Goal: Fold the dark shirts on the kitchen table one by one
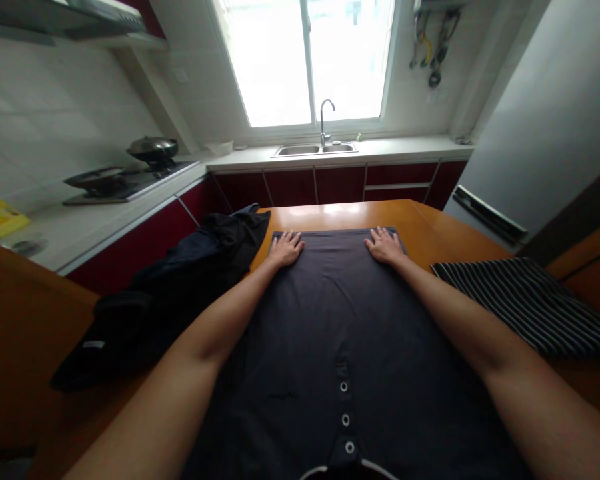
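Note:
A dark polo shirt (325, 320) lies spread out on the wooden table (330, 215), its hem at the far end and its buttoned placket and light-edged collar nearest me. On the hem's left corner rests my left hand (286, 249), palm down with the fingers spread. My right hand (384, 247) lies flat on the right corner in the same way. Both arms reach forward along the shirt's sides. Slight creases run through its middle. The sleeves cannot be made out clearly.
Left of the shirt is a heap of dark clothes (180, 280). A striped dark cloth (525, 300) lies flat at the right. Beyond the table are a counter with a sink (300, 151), a stove with a lidded pan (153, 148), and a fridge (520, 133) on the right.

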Action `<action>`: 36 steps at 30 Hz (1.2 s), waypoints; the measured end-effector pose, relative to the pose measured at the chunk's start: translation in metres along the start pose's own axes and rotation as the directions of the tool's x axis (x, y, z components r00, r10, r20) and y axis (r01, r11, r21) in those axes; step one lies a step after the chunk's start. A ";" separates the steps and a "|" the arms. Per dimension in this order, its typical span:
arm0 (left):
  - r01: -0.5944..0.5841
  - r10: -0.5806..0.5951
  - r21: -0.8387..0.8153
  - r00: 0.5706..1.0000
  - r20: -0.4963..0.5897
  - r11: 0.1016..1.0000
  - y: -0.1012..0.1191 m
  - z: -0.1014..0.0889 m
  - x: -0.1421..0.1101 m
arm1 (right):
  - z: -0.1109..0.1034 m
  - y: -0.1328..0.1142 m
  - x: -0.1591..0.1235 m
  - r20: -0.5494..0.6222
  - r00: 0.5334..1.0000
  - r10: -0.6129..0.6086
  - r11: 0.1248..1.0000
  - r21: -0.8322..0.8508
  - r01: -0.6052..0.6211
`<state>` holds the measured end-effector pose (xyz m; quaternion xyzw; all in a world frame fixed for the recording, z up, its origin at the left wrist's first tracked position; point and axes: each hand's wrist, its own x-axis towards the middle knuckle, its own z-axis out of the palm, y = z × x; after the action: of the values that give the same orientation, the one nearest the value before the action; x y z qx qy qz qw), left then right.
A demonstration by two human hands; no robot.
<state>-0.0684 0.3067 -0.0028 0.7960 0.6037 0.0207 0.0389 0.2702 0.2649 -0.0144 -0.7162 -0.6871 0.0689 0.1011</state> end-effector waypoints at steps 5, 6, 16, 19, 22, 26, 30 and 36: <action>0.020 -0.019 0.050 1.000 -0.011 0.999 0.000 -0.014 -0.006 | -0.027 0.033 -0.003 -0.060 0.996 0.060 0.998 -0.026 -0.062; -0.023 0.024 0.054 0.999 -0.023 0.998 0.013 -0.015 -0.012 | -0.029 0.023 -0.010 -0.074 0.996 0.042 0.998 -0.033 -0.045; -0.462 0.484 -0.155 0.858 0.171 0.873 0.096 -0.026 -0.184 | -0.024 -0.078 -0.196 0.080 0.902 -0.423 0.904 0.109 0.414; -0.472 0.511 -0.213 0.839 0.190 0.855 0.085 -0.035 -0.235 | -0.032 -0.067 -0.239 0.046 0.923 -0.383 0.911 0.182 0.369; -0.459 0.508 -0.258 0.844 0.174 0.850 0.079 -0.043 -0.272 | -0.034 -0.059 -0.268 -0.007 0.939 -0.345 0.912 0.232 0.337; -0.449 0.497 -0.294 0.861 0.111 0.844 0.084 -0.050 -0.308 | -0.030 -0.059 -0.295 -0.054 0.944 -0.325 0.902 0.282 0.327; -0.485 0.511 -0.300 0.859 0.014 0.822 0.092 -0.053 -0.338 | -0.032 -0.055 -0.312 -0.139 0.944 -0.298 0.897 0.297 0.327; -0.440 0.401 -0.352 0.898 -0.183 0.826 0.088 -0.044 -0.364 | -0.059 -0.013 -0.312 -0.225 0.964 -0.144 0.946 0.256 0.201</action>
<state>-0.0854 -0.0653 0.0538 0.8838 0.3985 0.1873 0.1582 0.2573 -0.0492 0.0334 -0.6352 -0.7170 0.0812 0.2754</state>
